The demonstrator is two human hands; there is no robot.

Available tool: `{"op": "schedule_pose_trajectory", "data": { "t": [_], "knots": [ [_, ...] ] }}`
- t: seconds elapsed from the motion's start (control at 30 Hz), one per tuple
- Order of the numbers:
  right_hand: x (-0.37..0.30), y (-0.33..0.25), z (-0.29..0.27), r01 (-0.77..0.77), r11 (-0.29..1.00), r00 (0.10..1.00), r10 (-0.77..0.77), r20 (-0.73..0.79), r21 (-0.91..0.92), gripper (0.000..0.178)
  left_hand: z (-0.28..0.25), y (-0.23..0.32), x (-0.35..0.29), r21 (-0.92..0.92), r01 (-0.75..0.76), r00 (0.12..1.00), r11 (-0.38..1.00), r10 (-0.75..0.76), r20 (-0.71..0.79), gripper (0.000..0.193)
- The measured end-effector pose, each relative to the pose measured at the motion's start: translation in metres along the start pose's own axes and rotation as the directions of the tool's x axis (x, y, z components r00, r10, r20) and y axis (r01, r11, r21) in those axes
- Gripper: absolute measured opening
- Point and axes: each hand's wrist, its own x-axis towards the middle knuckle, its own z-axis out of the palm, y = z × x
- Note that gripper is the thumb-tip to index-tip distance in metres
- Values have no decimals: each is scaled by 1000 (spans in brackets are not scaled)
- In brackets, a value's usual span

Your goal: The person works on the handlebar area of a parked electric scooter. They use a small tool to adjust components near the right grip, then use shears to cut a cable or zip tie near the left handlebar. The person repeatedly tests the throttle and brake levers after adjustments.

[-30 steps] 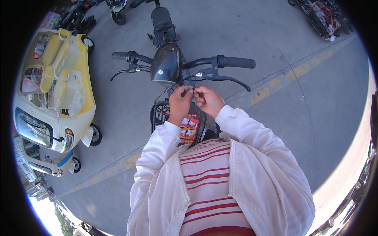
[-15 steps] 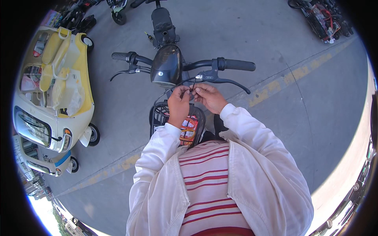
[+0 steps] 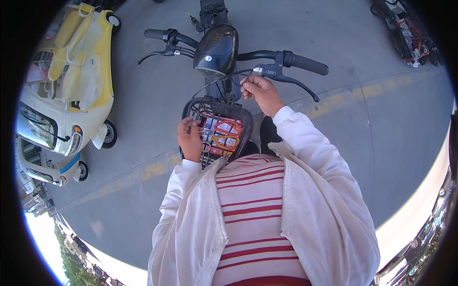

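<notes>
Black openwork walls ring the front basket (image 3: 249, 121), and the left hand (image 3: 192, 139) is at its left rim, fingers bent and thumb near forefinger; whether anything small sits between them I cannot tell. Beyond the basket's far right corner, the right hand (image 3: 265, 97) has its fingers drawn into a pinch that looks closed on black cabling (image 3: 223, 76), which curves from the brake lever (image 3: 298, 86) toward the basket's far edge. With the left hand well apart from it, a pull by the right could kink the cabling, since no second hand steadies it; too loose a pinch could let it spring away. The handlebar (image 3: 257, 56), farther beyond the basket, might also swing under a hard tug, as neither hand braces it. Inside the basket an orange looped item (image 3: 226, 134) lies over red packaging (image 3: 206, 123), so fingers reaching in could snag the loop or shove the packets about. Any small part let go above the basket could slip among those contents and be hard to find, or fall through the gaps in its walls to the pavement (image 3: 329, 138) below.
</notes>
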Motion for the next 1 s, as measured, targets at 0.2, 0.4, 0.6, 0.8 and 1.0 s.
{"op": "schedule_pose_trajectory", "data": {
  "t": [0.2,0.4,0.6,0.8,1.0],
  "knots": [
    [-1,9,8,22,999,993,-28,-117,-48,17,-35,-49,-39,350,86,994,933,-56,-93,19],
    [-17,9,20,-33,996,970,52,-236,83,22,-42,-67,-67,765,-120,988,633,2,154,20],
    [-53,20,55,-125,886,984,169,61,-446,25,-49,-65,-54,457,-230,967,859,149,206,21],
    [-75,-13,106,-42,884,941,192,280,-466,26,-34,35,-65,-37,-210,907,977,208,366,21],
    [-84,-36,112,-31,899,915,201,349,-437,27,-32,64,-71,68,-415,838,907,353,416,20]
  ]
}}
